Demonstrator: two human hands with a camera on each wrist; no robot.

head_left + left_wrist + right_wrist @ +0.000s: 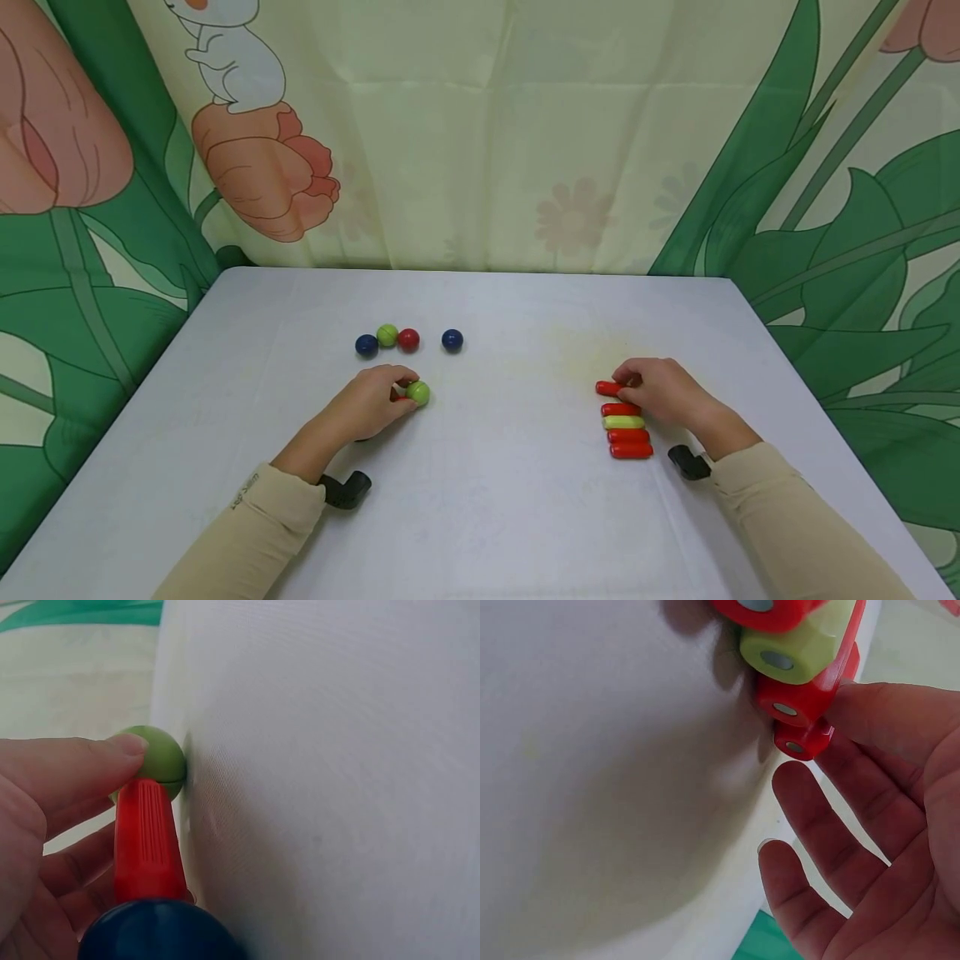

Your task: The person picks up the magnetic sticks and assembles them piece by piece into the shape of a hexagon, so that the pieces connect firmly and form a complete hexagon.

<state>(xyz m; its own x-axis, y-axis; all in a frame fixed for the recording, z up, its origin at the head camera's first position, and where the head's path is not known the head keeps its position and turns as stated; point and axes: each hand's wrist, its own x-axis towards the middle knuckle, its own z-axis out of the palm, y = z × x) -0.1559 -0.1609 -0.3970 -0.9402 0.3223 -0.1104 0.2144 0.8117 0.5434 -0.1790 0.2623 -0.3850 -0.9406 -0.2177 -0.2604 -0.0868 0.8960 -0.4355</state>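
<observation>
In the head view my left hand [377, 396] pinches a green ball [418, 393]. The left wrist view has the green ball [163, 759] between thumb and fingers, touching one end of a red rod [146, 840], whose other end meets a blue ball [161, 934]. My right hand [663, 390] pinches the farthest red rod [607, 388], at the back of a column of rods. Seen from the right wrist, thumb and a finger hold that red rod [804, 741], and a light green rod [795, 649] lies among the red ones.
Behind my left hand are a blue ball [367, 346], a green ball [387, 335] and a red ball [408, 339] close together, with another blue ball [452, 340] apart to their right. A printed curtain [480, 133] hangs behind the white table [487, 500].
</observation>
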